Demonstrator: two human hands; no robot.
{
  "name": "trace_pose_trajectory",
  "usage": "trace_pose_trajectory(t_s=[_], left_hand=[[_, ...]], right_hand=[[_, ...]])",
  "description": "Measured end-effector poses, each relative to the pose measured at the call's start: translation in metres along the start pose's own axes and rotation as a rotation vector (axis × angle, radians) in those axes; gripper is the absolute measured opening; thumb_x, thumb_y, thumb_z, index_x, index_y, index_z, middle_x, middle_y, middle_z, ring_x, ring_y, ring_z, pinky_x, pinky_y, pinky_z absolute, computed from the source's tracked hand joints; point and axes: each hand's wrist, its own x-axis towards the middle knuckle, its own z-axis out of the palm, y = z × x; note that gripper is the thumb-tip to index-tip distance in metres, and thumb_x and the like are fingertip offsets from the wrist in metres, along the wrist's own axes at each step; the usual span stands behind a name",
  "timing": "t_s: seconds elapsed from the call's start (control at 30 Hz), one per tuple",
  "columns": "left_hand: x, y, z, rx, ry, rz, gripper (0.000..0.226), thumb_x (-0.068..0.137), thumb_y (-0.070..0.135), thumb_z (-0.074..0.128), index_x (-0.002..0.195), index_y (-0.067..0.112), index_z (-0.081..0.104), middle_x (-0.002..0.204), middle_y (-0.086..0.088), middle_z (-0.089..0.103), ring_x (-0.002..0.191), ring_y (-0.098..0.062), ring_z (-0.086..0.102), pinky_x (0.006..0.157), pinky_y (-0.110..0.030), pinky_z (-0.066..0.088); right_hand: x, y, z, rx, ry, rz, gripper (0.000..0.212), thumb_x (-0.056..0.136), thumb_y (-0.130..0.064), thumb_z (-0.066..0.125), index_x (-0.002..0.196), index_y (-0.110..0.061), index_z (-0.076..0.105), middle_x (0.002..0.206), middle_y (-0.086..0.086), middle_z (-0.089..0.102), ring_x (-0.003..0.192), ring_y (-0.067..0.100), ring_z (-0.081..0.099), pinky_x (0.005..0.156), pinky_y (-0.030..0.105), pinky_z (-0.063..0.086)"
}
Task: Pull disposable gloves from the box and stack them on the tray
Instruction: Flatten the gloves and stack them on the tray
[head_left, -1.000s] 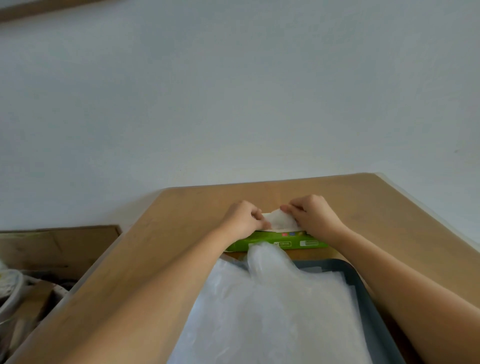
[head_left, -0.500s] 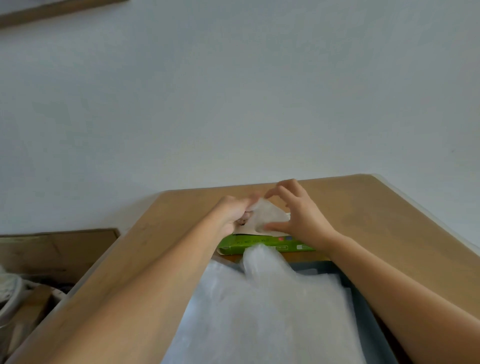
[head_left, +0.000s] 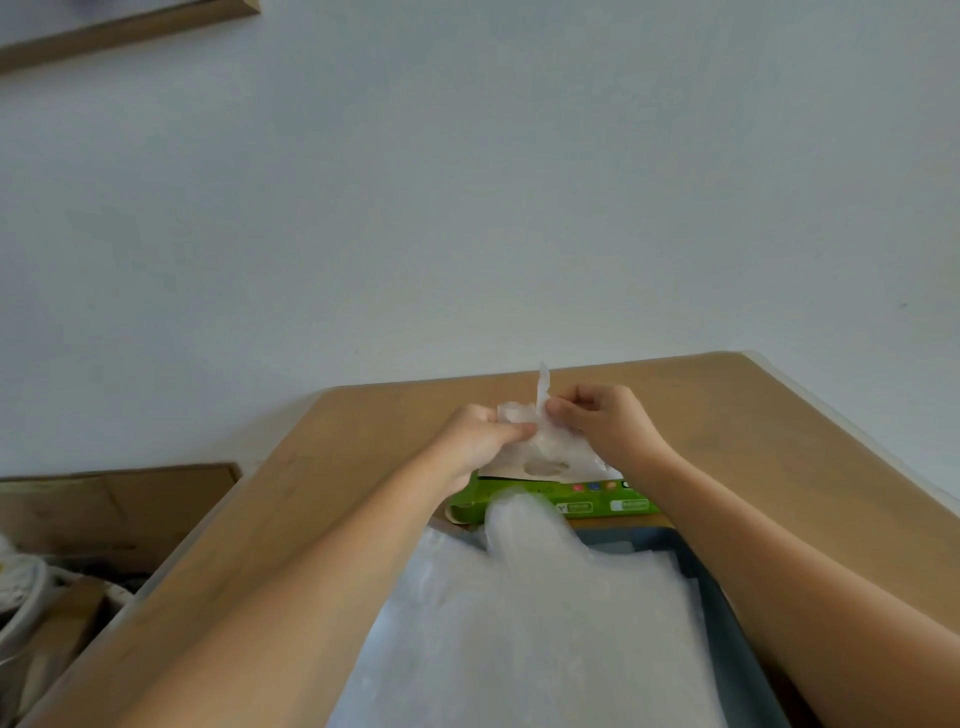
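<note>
A green glove box (head_left: 587, 496) lies on the wooden table just beyond the dark grey tray (head_left: 727, 613). A thin clear disposable glove (head_left: 550, 441) rises out of the box's top slot. My left hand (head_left: 478, 441) pinches its left side and my right hand (head_left: 602, 421) pinches its upper right part, both just above the box. A stack of clear gloves (head_left: 530, 634) covers most of the tray, one fold of it bulging up towards the box.
The wooden table (head_left: 769, 441) ends at a white wall behind and drops off on both sides. Cardboard boxes (head_left: 104, 514) and some clutter sit lower at the left. A wooden strip (head_left: 124, 28) runs along the wall at top left.
Both hands went from pressing on the box top to pinching a glove and lifting it up out of the slot. My head tilted a little, shifting the view.
</note>
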Motion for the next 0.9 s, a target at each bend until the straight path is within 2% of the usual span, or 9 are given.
trace_pose_trajectory(t_s=[0.07,0.2,0.33,0.4,0.47,0.6,0.7,0.8,0.9], left_hand=[[0.003,-0.006,0.000,0.060,0.109,0.013,0.023,0.081,0.020,0.076,0.086,0.001,0.065,0.090,-0.008,0.071,0.088,-0.023,0.066,0.086,-0.037,0.053],[-0.001,-0.016,-0.007,0.209,0.241,0.045,0.021,0.080,0.021,0.077,0.067,0.014,0.063,0.074,0.002,0.066,0.070,-0.011,0.059,0.064,-0.024,0.048],[-0.001,-0.012,-0.015,0.147,0.165,0.058,0.017,0.085,0.017,0.071,0.071,0.013,0.062,0.072,-0.002,0.063,0.069,-0.014,0.059,0.084,-0.039,0.053],[-0.003,-0.006,-0.012,0.156,0.134,0.112,0.008,0.087,0.017,0.067,0.081,0.015,0.063,0.078,0.002,0.061,0.075,-0.013,0.060,0.086,-0.038,0.054],[-0.008,0.000,-0.005,0.253,0.150,0.246,0.008,0.087,0.022,0.067,0.093,0.021,0.062,0.095,0.007,0.061,0.091,-0.009,0.060,0.080,-0.027,0.053],[-0.014,-0.003,0.017,0.585,0.086,0.572,0.011,0.087,0.022,0.065,0.098,0.022,0.064,0.120,0.002,0.052,0.114,-0.012,0.050,0.092,-0.016,0.033],[-0.013,-0.012,0.030,0.766,-0.119,0.458,0.024,0.094,0.034,0.057,0.111,0.020,0.068,0.131,-0.001,0.045,0.121,-0.016,0.048,0.099,-0.020,0.035],[-0.010,-0.013,0.028,0.839,-0.147,0.331,0.036,0.097,0.040,0.049,0.107,0.013,0.070,0.132,-0.004,0.050,0.120,-0.023,0.052,0.091,-0.026,0.042],[-0.008,-0.008,0.026,0.882,-0.153,0.333,0.038,0.100,0.037,0.045,0.100,0.008,0.070,0.134,-0.006,0.055,0.134,-0.016,0.040,0.077,-0.019,0.032]], right_hand=[[0.001,-0.001,-0.002,0.032,0.049,0.046,0.023,0.092,-0.020,0.061,0.075,-0.006,0.069,0.072,0.011,0.065,0.067,0.020,0.054,0.067,0.034,0.044],[0.002,0.004,-0.011,0.275,0.184,0.235,0.023,0.094,-0.013,0.057,0.078,0.000,0.067,0.082,0.021,0.069,0.074,0.026,0.063,0.080,0.040,0.055],[0.005,0.008,-0.014,0.357,0.207,0.285,0.028,0.098,-0.009,0.049,0.073,-0.003,0.061,0.078,0.014,0.069,0.069,0.023,0.065,0.072,0.032,0.056],[0.006,0.007,-0.012,0.365,0.197,0.286,0.028,0.098,-0.009,0.048,0.073,-0.004,0.059,0.074,0.012,0.068,0.069,0.021,0.065,0.072,0.032,0.055],[0.008,0.007,-0.010,0.382,0.162,0.288,0.026,0.097,-0.011,0.050,0.074,-0.006,0.059,0.074,0.013,0.065,0.070,0.024,0.063,0.070,0.033,0.052],[0.009,0.008,-0.007,0.180,0.156,0.223,0.020,0.094,-0.016,0.054,0.080,-0.005,0.062,0.080,0.018,0.064,0.075,0.028,0.058,0.076,0.045,0.051],[0.009,0.005,-0.009,-0.090,0.211,0.082,0.023,0.095,-0.018,0.052,0.083,0.000,0.059,0.075,0.015,0.059,0.070,0.025,0.053,0.068,0.039,0.045],[0.011,0.000,-0.012,0.044,0.235,0.108,0.023,0.098,-0.013,0.043,0.081,-0.003,0.057,0.070,0.007,0.060,0.063,0.017,0.054,0.067,0.033,0.046],[0.013,-0.008,-0.023,0.353,0.331,0.153,0.028,0.095,0.000,0.035,0.075,-0.006,0.053,0.065,0.005,0.058,0.059,0.014,0.055,0.064,0.028,0.047]])
